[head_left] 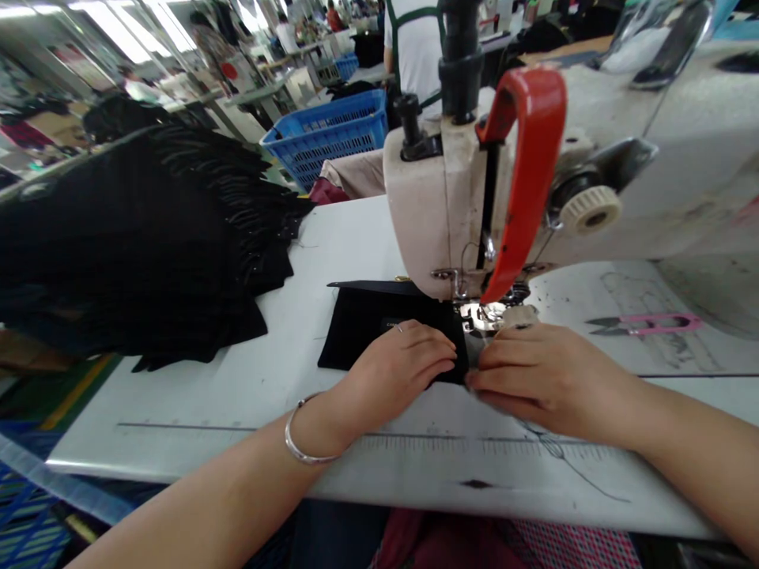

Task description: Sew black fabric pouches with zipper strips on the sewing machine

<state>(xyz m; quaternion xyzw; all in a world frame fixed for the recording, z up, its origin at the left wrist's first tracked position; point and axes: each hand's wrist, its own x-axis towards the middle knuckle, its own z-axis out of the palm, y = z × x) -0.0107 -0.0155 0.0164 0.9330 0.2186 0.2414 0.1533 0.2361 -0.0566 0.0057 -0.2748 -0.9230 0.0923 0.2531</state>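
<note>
A flat black fabric piece (356,332) with a small label lies on the sewing table, its right edge beside the presser foot (483,316) of a sewing machine (427,205). My left hand (409,356) rests on top of the fabric, fingers lying flat and close together. At the right edge, just in front of the presser foot, my right hand (527,375) has its fingers closed on the fabric's border, where a greyish strip shows. The fingertips partly hide that edge. A bracelet (296,435) circles my left wrist.
A large pile of black fabric pieces (148,237) covers the table's left side. Pink-handled thread snips (652,322) lie right of the machine's needle area. Loose thread (569,454) trails near the front edge. Behind the table stands a blue crate (332,134), with a person (415,55) beyond.
</note>
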